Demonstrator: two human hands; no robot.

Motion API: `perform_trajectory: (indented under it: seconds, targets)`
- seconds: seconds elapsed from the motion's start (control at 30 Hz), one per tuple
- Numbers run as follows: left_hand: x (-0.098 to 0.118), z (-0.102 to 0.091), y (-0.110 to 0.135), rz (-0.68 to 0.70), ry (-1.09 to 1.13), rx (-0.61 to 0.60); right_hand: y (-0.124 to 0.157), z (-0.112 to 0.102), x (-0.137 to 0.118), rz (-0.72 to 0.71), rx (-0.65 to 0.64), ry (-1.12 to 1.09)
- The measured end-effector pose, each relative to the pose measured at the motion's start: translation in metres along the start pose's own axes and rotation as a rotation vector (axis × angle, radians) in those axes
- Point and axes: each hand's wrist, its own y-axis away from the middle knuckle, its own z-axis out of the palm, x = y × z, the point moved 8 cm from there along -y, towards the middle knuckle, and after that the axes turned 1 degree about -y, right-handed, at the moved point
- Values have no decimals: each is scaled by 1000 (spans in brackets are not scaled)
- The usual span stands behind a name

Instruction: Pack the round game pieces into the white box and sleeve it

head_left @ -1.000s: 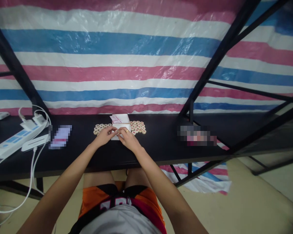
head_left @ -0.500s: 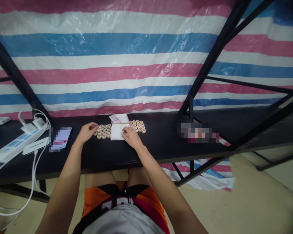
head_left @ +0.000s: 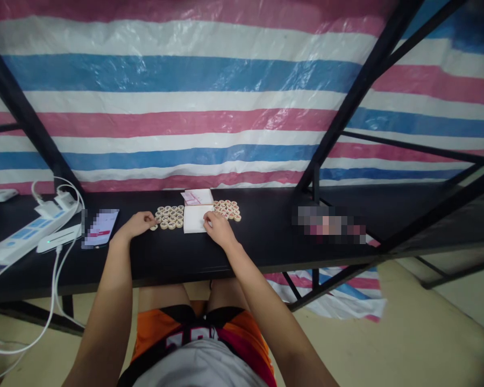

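A small white box (head_left: 194,219) lies on the black table (head_left: 266,242), its lid (head_left: 197,196) just behind it. Round wooden game pieces sit in two groups: a left group (head_left: 170,216) and a right group (head_left: 227,209). My left hand (head_left: 137,223) rests at the left group's near-left edge, fingers curled around one piece (head_left: 154,227) at the corner. My right hand (head_left: 218,228) lies on the box's right edge, fingers bent, pinching at it; what is between them I cannot make out.
A phone (head_left: 100,228) lies left of my left hand. Further left are a white power strip (head_left: 24,232) with plugs and cables, and a flat white device (head_left: 58,238). A blurred item (head_left: 328,224) lies on the right. Black frame bars (head_left: 347,102) rise before a striped tarp.
My left hand left the box, swung out to the left group of pieces, then drew back to its near-left corner. My right hand stayed by the box's right edge.
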Motion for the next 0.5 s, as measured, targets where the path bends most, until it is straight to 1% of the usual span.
perform_trajectory:
  seconds: [0.17, 0.33, 0.5]
  targets:
    - [-2, -5, 1, -44, -78, 33, 0, 3, 0, -11, -17, 38]
    - [5, -2, 4, -33, -120, -8, 1, 4, -2, -20, -45, 71]
    - [10, -4, 7, -26, -134, 11, 1, 0, -3, -23, -11, 44]
